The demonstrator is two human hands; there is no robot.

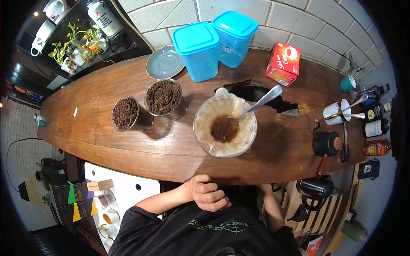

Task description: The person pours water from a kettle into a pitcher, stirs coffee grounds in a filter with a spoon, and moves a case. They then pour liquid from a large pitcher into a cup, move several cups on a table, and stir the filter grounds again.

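Note:
My left hand point(208, 193) is held in front of my shirt, near the counter's front edge, with its fingers curled in and nothing visible in them. Of my right hand point(265, 188) only a small part shows at the counter's edge; its fingers are hidden. A glass vessel point(200, 136) holds a paper filter point(207, 112) with wet brown coffee grounds point(224, 129) at the bottom. A metal spoon point(265, 99) leans in it, handle up to the right. Two glasses of dark crumbly material, a left one point(125, 113) and a right one point(163, 97), stand to the left.
Two blue-lidded containers point(197, 51) point(234, 38), a grey plate point(165, 63) and a red box point(283, 64) stand at the back. On the right are a white mug point(336, 112) with spoons, a grinder point(326, 143) and bottles point(376, 128). A black kettle point(315, 187) sits lower right.

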